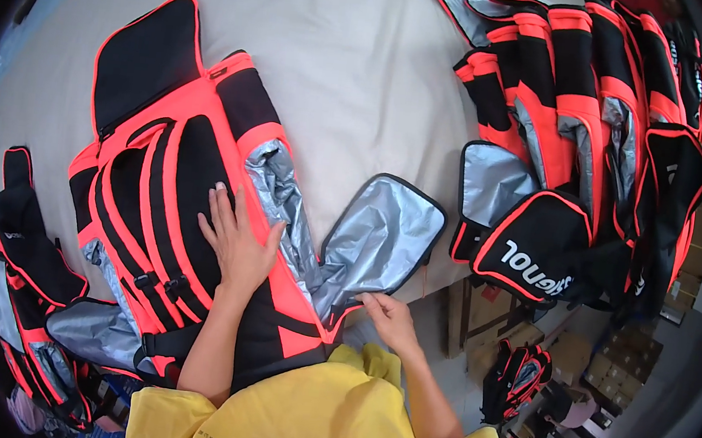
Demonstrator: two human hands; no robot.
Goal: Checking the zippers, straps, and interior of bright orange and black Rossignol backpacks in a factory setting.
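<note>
A black and neon coral backpack (pixel 199 141) lies on the cloth-covered table with its padded straps facing up. My left hand (pixel 238 237) rests on its back panel, fingers spread, beside the straps. Toward the right side of the bag, a silver-lined flap (pixel 389 227) is folded out over the table edge. My right hand (pixel 389 319) pinches the near edge of this flap between thumb and fingers. Silver lining (pixel 285 199) shows along the bag's open side. A second black flap (pixel 149 61) extends from the bag's far end.
Several similar backpacks (pixel 563 113) lie in a row at the right of the pale tablecloth (pixel 342 56). More bags (pixel 29 271) sit at the left. Below the table's right edge are a wooden leg (pixel 456 317), another bag (pixel 514 377) and cardboard boxes (pixel 622 363).
</note>
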